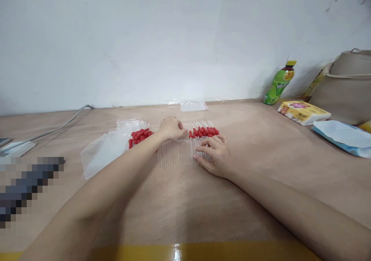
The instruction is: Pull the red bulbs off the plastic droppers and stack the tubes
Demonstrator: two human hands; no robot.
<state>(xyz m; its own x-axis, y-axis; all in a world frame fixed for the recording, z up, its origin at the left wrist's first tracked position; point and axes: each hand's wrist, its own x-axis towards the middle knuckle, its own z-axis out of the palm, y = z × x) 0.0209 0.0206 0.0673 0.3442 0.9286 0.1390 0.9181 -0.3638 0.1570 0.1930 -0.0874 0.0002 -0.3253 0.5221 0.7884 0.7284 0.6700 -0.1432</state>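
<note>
A row of clear glass dropper tubes [171, 154] lies side by side on the table in front of me. Just behind it, a second group of tubes [201, 124] carries red rubber bulbs [206, 132] on the near ends. My left hand [171, 128] is closed, fingertips pinched beside the leftmost of these bulbs; what is between them is hidden. My right hand [216, 156] rests on the right part of the front row, fingers spread over the tubes. Left of my left hand sits a pile of loose red bulbs [140, 135], partly covered by my forearm.
Clear plastic bags [101, 152] lie at the left, and a small zip bag [193, 106] by the wall. A grey cable [66, 124] crosses the left side. A green bottle [279, 84], a yellow tissue pack [303, 112], a blue-white packet [344, 136] and a beige bag [344, 91] stand right.
</note>
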